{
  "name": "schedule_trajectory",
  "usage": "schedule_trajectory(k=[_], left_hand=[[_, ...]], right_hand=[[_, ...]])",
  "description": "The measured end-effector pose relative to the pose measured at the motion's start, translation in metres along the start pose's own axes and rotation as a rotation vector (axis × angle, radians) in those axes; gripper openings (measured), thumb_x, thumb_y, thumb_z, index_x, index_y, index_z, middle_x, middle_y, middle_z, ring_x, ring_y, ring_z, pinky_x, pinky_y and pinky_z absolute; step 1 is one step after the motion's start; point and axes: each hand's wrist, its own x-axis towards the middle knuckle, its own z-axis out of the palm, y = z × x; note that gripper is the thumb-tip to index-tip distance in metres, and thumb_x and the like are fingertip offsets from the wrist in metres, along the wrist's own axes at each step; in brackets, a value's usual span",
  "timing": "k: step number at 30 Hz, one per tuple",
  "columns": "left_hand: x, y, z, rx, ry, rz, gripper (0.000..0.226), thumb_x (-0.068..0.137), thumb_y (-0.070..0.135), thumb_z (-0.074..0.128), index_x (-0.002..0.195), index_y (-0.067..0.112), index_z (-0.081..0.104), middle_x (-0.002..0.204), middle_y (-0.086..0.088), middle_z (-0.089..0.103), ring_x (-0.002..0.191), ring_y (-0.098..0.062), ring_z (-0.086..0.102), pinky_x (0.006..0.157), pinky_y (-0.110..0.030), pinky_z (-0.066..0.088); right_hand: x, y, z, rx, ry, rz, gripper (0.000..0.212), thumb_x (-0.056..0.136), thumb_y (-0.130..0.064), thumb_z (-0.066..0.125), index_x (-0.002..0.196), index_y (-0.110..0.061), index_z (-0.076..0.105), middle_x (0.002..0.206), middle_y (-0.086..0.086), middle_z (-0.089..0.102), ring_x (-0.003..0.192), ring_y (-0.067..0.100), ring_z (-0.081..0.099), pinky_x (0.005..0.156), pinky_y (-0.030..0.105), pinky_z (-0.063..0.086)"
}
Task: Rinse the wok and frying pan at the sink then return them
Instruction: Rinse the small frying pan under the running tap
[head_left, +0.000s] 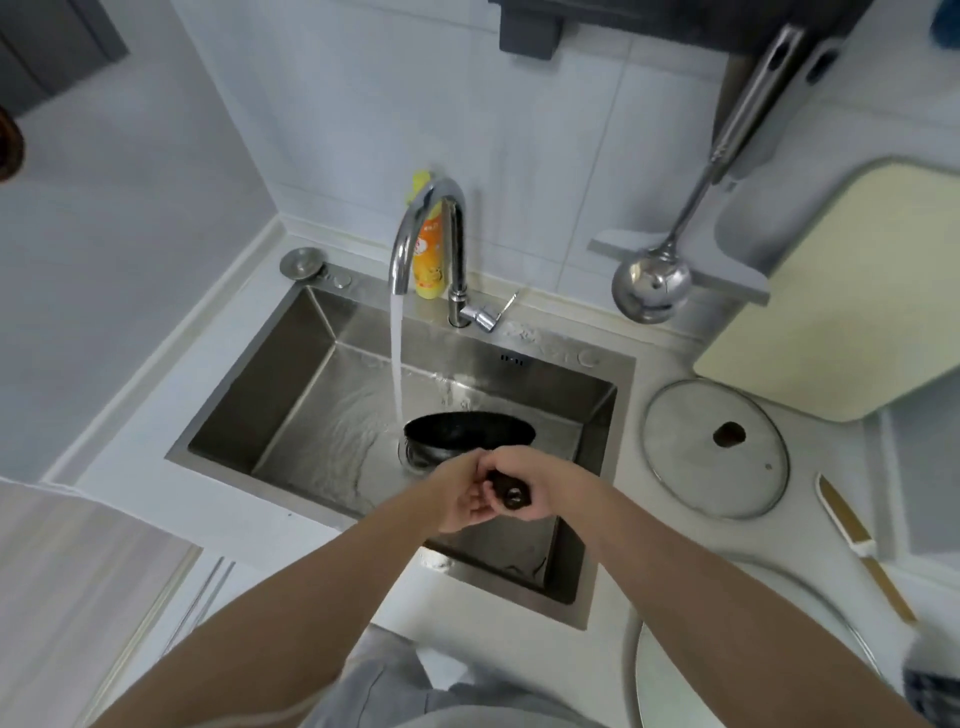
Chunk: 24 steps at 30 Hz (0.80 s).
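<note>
A black frying pan (470, 430) is held low inside the steel sink (291, 384), roughly level, its dark handle pointing toward me. My left hand (462, 493) and my right hand (540, 486) are both closed around that handle. Water runs from the curved chrome faucet (423, 228) and falls just at the pan's left rim, spreading over the sink floor. No wok is clearly in view.
A glass lid (714, 449) lies on the counter right of the sink. A ladle (652, 283) hangs on the wall beside a cream cutting board (852, 291). A yellow detergent bottle (431, 249) stands behind the faucet. A knife (857, 540) rests at the right.
</note>
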Motion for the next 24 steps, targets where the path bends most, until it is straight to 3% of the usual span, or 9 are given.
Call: schedule_trajectory(k=[3,6,9,12,14,18,22,24], left_hand=[[-0.012,0.017,-0.015,-0.072,-0.065,0.014,0.03,0.099,0.03,0.047,0.115,0.009,0.061,0.101,-0.012,0.069,0.086,-0.023,0.066,0.058,-0.029,0.056],[-0.017,0.03,-0.032,-0.127,-0.065,0.055,0.028,0.097,0.025,0.05,0.115,0.007,0.062,0.105,-0.014,0.068,0.094,-0.026,0.065,0.064,-0.031,0.055],[-0.02,0.041,-0.05,-0.199,-0.046,0.105,0.024,0.097,0.025,0.052,0.109,0.007,0.063,0.098,-0.014,0.067,0.086,-0.026,0.063,0.062,-0.031,0.051],[-0.02,0.049,-0.068,-0.209,-0.035,0.128,0.021,0.099,0.028,0.051,0.095,0.01,0.061,0.077,-0.009,0.063,0.056,-0.02,0.059,0.042,-0.023,0.045],[-0.022,0.053,-0.078,-0.244,-0.021,0.154,0.022,0.101,0.026,0.049,0.086,0.011,0.057,0.066,-0.007,0.06,0.045,-0.018,0.056,0.037,-0.021,0.041],[-0.02,0.056,-0.089,-0.305,0.034,0.219,0.023,0.102,0.025,0.05,0.088,0.01,0.062,0.072,-0.004,0.066,0.059,-0.017,0.062,0.043,-0.024,0.049],[-0.014,0.049,-0.088,-0.279,0.038,0.221,0.022,0.102,0.025,0.051,0.105,0.007,0.064,0.091,-0.008,0.069,0.074,-0.021,0.064,0.051,-0.03,0.052],[-0.012,0.045,-0.082,-0.245,0.02,0.209,0.023,0.101,0.025,0.053,0.112,0.007,0.063,0.094,-0.008,0.07,0.077,-0.021,0.064,0.058,-0.032,0.05]], right_hand=[[-0.01,-0.012,0.023,-0.129,-0.026,-0.025,0.025,0.084,0.001,0.057,0.109,-0.003,0.055,0.103,0.019,0.056,0.055,0.015,0.059,0.045,0.019,0.052],[-0.015,-0.025,0.045,-0.205,-0.039,-0.069,0.019,0.086,0.001,0.056,0.105,-0.002,0.056,0.107,0.019,0.054,0.052,0.014,0.06,0.046,0.019,0.052],[-0.013,-0.034,0.069,-0.277,-0.06,-0.101,0.015,0.086,0.001,0.056,0.1,-0.003,0.056,0.098,0.018,0.054,0.044,0.013,0.059,0.044,0.019,0.05],[-0.007,-0.036,0.085,-0.313,-0.106,-0.147,0.009,0.088,0.0,0.057,0.094,-0.005,0.056,0.081,0.014,0.056,0.046,0.011,0.054,0.042,0.018,0.048],[-0.003,-0.034,0.092,-0.339,-0.143,-0.174,0.006,0.089,-0.001,0.059,0.091,-0.006,0.057,0.073,0.01,0.057,0.048,0.01,0.051,0.042,0.016,0.046],[0.007,-0.032,0.098,-0.386,-0.156,-0.233,0.012,0.089,0.0,0.064,0.09,-0.009,0.056,0.068,0.01,0.056,0.046,0.012,0.049,0.04,0.02,0.044],[0.009,-0.021,0.084,-0.563,-0.114,-0.387,0.024,0.088,-0.002,0.063,0.111,-0.006,0.056,0.07,0.012,0.055,0.044,0.015,0.05,0.042,0.024,0.044],[0.008,-0.015,0.071,-0.672,-0.081,-0.478,0.035,0.086,-0.002,0.061,0.118,-0.013,0.057,0.071,0.013,0.055,0.044,0.018,0.051,0.043,0.026,0.045]])
